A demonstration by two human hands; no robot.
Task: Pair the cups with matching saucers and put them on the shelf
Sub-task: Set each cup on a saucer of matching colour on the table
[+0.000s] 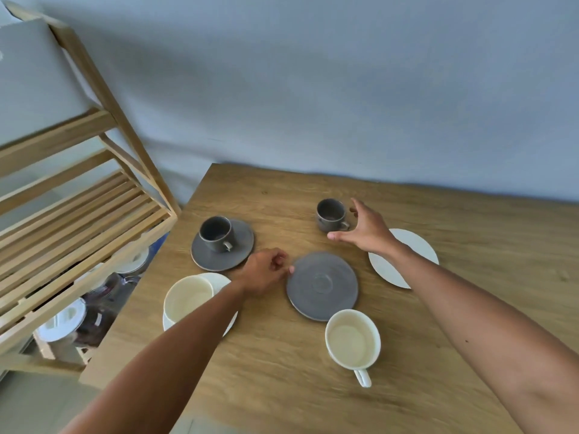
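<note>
A grey cup (pixel 216 233) stands on a grey saucer (pixel 242 245) at the table's left. A second grey cup (pixel 330 214) stands alone farther back; my right hand (pixel 365 228) is spread open just to its right, close to it. An empty grey saucer (pixel 322 285) lies in the middle, and my left hand (pixel 266 272) pinches its left rim. A white cup (pixel 188 297) sits on a white saucer (pixel 230 324), partly under my left forearm. Another white cup (pixel 352 339) stands bare near me. An empty white saucer (pixel 410 245) lies behind my right wrist.
A wooden slatted shelf (pixel 84 227) stands left of the wooden table (pixel 282 386); its upper slats are bare, and jars with lids (pixel 62 321) sit on a lower level. A blue-grey wall runs behind the table.
</note>
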